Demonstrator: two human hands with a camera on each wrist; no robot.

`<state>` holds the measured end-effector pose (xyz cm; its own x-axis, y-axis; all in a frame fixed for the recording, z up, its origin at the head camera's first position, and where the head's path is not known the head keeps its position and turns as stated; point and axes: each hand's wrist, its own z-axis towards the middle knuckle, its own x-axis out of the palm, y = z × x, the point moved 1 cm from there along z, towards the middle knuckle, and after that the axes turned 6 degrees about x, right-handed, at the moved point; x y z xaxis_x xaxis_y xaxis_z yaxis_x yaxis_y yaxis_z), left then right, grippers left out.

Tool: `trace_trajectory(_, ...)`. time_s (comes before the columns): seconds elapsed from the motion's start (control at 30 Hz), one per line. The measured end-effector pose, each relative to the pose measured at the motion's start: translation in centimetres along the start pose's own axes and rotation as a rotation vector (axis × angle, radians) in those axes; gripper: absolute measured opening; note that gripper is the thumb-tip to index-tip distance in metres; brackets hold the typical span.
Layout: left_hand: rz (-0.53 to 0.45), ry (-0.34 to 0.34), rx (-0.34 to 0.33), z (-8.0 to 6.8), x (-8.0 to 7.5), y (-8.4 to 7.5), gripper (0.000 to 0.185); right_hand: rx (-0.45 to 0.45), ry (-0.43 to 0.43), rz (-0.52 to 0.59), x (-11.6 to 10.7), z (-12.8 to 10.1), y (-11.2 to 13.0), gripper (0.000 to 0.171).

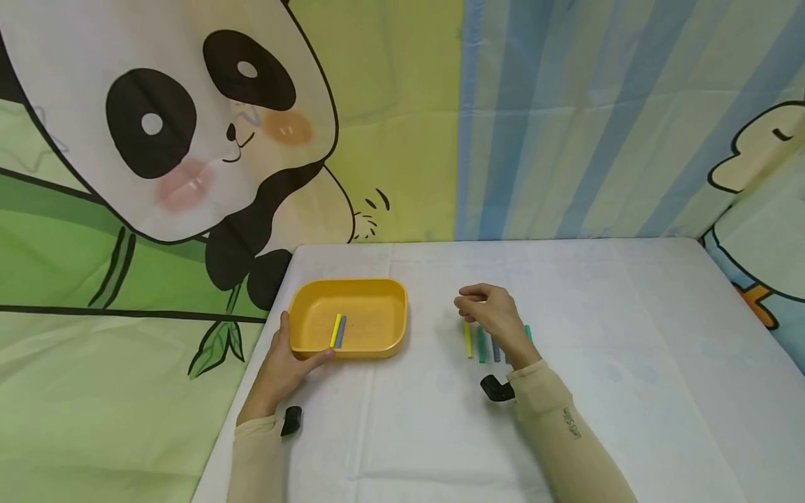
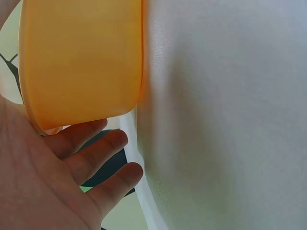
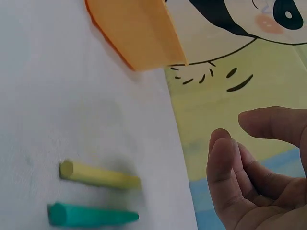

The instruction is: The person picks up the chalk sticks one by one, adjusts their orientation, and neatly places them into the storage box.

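Observation:
My left hand (image 1: 279, 370) holds the near left corner of a yellow-orange plastic tray (image 1: 402, 314), thumb along the front rim and fingers against the outer side wall. Inside the tray, a yellow stick (image 1: 336, 330) and a blue stick (image 1: 342, 332) lie side by side. My right hand (image 1: 497, 316) hovers over a row of short coloured sticks, its thumb and loosely bent fingers apart with nothing between them. Below it are a yellow stick (image 3: 98, 175) and a green stick (image 3: 91, 215). A blue stick (image 1: 496, 351) and another green stick (image 1: 527, 332) show partly behind the hand and wrist.
Everything stands on a table with a white cloth (image 1: 415, 433). Behind it hangs a printed curtain (image 1: 402, 126) with a panda and blue stripes. The table's left edge runs close beside the tray. Black wrist mounts (image 1: 497, 388) sit at both sleeves.

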<state>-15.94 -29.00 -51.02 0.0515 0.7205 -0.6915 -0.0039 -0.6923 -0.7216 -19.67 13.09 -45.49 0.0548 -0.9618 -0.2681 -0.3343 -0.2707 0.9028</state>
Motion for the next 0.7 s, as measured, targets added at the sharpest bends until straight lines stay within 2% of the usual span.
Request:
trace_trajectory(0.23,0.0,-0.003,0.007,0.0,0.0,0.0,0.143,0.0,-0.034,-0.047,-2.2,-0.4,-1.3,0.041)
trace_trajectory(0.57,0.008,0.0,-0.003,0.0,0.0,0.1,0.141,0.055,-0.105,-0.073,-5.1,-0.7,-2.5,0.049)
trace_trajectory(0.7,0.0,-0.001,0.006,0.0,0.0,0.0,0.142,0.041,-0.126,-0.094,-6.0,-0.9,-3.1,0.05)
